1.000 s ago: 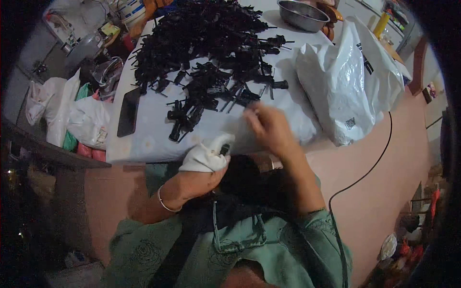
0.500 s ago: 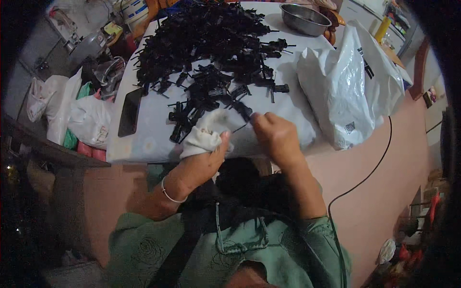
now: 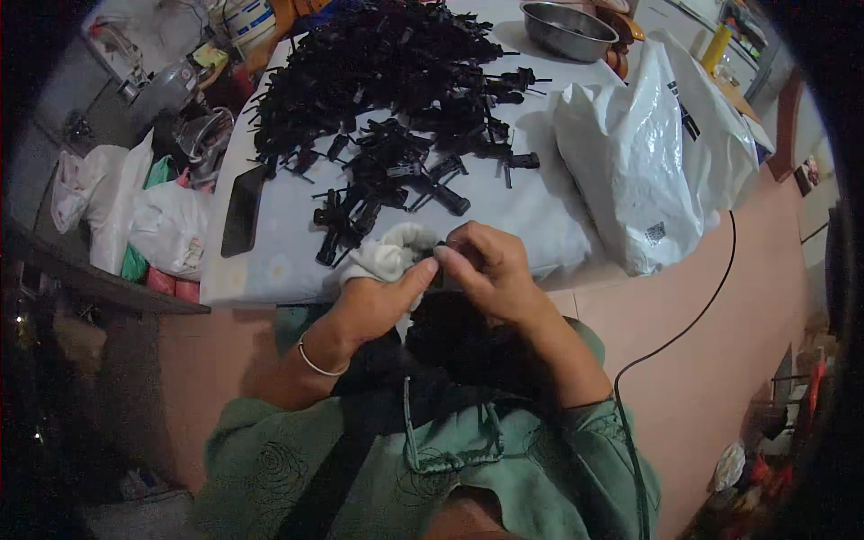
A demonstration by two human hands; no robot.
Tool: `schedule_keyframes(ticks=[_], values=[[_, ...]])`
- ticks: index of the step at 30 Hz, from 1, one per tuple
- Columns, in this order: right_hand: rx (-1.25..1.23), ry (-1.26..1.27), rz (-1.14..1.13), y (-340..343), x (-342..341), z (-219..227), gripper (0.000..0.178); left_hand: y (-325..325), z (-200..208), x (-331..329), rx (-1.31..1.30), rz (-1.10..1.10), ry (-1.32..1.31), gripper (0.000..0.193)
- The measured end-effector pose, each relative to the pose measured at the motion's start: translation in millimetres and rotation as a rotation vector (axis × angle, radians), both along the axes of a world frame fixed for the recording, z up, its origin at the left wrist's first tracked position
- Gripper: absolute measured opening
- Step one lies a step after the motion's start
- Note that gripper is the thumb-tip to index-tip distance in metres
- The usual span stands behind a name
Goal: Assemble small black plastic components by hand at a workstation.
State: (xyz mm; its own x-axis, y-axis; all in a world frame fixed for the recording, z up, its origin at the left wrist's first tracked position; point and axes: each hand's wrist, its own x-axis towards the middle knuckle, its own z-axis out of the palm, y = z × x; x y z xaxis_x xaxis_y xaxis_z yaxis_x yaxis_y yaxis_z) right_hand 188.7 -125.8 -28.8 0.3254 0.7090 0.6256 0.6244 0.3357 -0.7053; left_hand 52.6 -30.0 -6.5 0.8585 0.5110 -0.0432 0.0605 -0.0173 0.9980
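Note:
My left hand, with white cloth over its fingers and the thumb bare, is closed at the table's near edge. Its fingers meet those of my right hand, which pinches from the other side. Between them a small black part shows, mostly covered by the fingers. Just beyond my hands lie several loose black plastic parts with thin prongs. They run back into a large heap of similar black parts.
A pale cloth covers the table. On it are a dark phone at left, a steel bowl at the far right and a large white plastic bag at right. Filled bags stand left of the table; a black cable hangs at right.
My right hand has moved left and slightly down, up against my left hand. The thin dark piece that stretched between the hands is now mostly hidden by the fingers.

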Motion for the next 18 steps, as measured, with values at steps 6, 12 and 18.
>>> schedule_keyframes(ticks=[6,12,18], values=[[-0.14,0.325,0.079,4,-9,-6,0.014,-3,-14,-2,0.214,-0.019,-0.132,0.023],[-0.217,0.252,0.126,4,-1,-9,0.019,0,-16,-3,0.444,0.168,0.01,0.022],[-0.265,0.237,0.22,5,-9,-14,0.018,-6,-11,-2,0.544,0.183,-0.041,0.022]])
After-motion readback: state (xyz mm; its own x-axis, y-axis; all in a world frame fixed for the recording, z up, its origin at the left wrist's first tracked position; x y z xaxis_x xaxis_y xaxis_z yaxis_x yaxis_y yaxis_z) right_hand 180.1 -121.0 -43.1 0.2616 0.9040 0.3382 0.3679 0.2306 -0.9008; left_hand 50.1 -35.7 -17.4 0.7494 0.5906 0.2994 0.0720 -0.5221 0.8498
